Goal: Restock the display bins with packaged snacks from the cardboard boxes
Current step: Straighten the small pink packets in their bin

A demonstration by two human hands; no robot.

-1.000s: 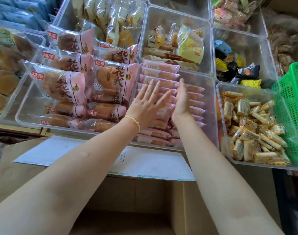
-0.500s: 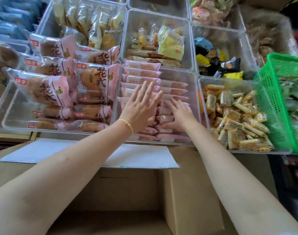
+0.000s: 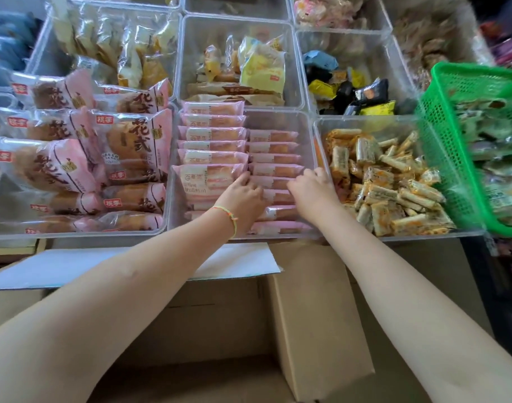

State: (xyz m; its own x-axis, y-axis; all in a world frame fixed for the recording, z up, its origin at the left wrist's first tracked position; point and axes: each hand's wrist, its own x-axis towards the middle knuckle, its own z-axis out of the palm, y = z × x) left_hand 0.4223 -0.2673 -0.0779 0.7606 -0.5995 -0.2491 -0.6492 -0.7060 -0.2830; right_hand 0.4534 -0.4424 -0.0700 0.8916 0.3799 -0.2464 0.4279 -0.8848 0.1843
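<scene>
A clear display bin (image 3: pixel 308 132) holds two columns of pink snack packets: a taller left column (image 3: pixel 212 135) and a lower right column (image 3: pixel 273 149). Both my hands reach into this bin from over the open cardboard box (image 3: pixel 313 315). My left hand (image 3: pixel 244 197), with a thin bracelet at the wrist, curls its fingers at the left ends of the right column's near packets. My right hand (image 3: pixel 311 189) curls its fingers over the right ends of the same packets, close to the bin's right wall. The packets under the hands are partly hidden.
Clear bins surround it: large pink bread bags (image 3: pixel 74 158) on the left, yellow buns (image 3: pixel 260 68) behind, and small orange snack bars (image 3: pixel 388 181) on the right. A green mesh basket (image 3: pixel 452 146) stands at far right. A white sheet (image 3: pixel 60 266) lies on the box flap.
Both hands had flat fingers pressing on the packets. They have drawn back toward the near part of the bin, and their fingers are now curled at the ends of the right column.
</scene>
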